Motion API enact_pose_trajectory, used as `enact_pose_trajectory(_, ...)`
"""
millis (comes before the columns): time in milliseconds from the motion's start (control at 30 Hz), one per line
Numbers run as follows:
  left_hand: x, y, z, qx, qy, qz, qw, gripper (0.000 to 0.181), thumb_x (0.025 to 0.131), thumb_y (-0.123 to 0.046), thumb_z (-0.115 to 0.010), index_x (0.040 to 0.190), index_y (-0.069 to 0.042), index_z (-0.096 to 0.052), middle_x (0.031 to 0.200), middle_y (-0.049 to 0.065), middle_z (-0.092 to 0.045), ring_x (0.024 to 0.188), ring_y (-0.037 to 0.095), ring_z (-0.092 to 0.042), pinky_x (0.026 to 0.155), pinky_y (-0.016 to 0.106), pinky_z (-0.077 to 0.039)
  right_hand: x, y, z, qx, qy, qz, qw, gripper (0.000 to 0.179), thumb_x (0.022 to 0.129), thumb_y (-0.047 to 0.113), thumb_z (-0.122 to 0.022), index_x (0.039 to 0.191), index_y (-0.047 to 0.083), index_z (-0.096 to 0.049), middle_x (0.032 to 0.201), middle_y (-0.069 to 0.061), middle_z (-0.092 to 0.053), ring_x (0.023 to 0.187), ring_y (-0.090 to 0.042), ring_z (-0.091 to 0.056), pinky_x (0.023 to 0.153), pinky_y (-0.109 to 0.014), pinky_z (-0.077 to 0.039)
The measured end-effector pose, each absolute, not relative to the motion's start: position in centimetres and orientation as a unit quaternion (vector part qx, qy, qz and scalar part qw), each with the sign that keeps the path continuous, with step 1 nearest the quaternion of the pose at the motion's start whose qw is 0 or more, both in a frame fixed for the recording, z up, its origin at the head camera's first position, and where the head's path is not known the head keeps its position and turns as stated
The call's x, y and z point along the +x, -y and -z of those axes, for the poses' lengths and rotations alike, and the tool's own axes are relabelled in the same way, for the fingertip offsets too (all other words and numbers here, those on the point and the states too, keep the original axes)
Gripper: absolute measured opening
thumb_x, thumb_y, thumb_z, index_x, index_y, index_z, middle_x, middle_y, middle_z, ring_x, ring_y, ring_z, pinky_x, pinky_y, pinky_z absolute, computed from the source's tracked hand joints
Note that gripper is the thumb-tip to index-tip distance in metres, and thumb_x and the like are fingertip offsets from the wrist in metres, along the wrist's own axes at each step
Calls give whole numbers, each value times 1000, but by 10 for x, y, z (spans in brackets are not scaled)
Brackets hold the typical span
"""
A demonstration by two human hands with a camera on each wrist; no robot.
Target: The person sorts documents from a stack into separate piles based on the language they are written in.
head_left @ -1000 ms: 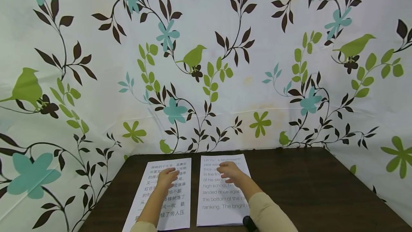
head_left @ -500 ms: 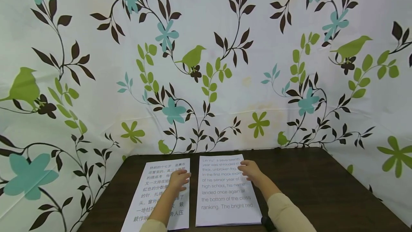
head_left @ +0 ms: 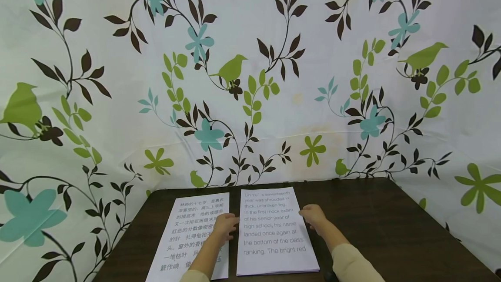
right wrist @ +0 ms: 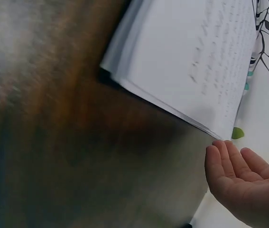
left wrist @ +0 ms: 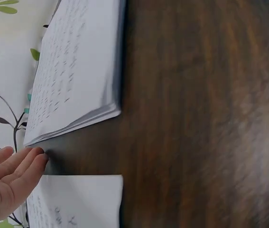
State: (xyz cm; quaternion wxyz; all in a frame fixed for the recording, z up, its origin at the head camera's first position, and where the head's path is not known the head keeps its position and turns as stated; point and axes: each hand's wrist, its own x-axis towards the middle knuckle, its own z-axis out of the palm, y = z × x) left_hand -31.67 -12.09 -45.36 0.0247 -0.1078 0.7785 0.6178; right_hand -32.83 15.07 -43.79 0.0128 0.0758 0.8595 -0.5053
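Note:
A stack of white paper printed in English (head_left: 274,234) lies between the two hands on the dark table. My left hand (head_left: 225,225) is over the right edge of the paper printed in Chinese (head_left: 182,234), its fingertips close to the stack's left edge. On the other side, my right hand (head_left: 314,217) has its fingertips right at the stack's right edge. The left wrist view shows the left fingers (left wrist: 27,168) extended beside the stack's layered edge. In the right wrist view, the right fingers (right wrist: 234,159) are relaxed against the stack's edge, the thumb held apart.
The dark wooden table (head_left: 383,225) extends to the right of the papers. Behind it hangs a white cloth (head_left: 235,156) printed with leaves, birds and flowers. A small black object (head_left: 330,276) shows by the right sleeve at the near edge.
Both hands have moved right relative to the papers, from over the printed pages to either side of the English stack. The right hand then came back in to the stack's edge.

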Motion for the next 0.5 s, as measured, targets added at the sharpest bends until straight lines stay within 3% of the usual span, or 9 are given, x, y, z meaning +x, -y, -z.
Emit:
enact_pose_trajectory(300, -314, 112, 461, -118, -772, -623, 31, 42, 79, -10, -55, 112, 14, -43, 101, 25, -51, 93, 39, -50, 67, 45, -46, -322, -153, 453, 93, -844, 527, 22, 34, 78, 9, -51, 102, -15, -50, 104, -29, -49, 87, -40, -51, 59, -36, -45)
enact_pose_trajectory(500, -315, 110, 461, -125, -765, -631, 31, 41, 79, -9, -54, 111, 14, -44, 101, 24, -50, 92, 38, -50, 67, 45, -46, -322, -155, 455, 100, -833, 545, 17, 29, 78, 9, -51, 98, -12, -54, 96, -23, -53, 82, -33, -52, 58, -35, -45)
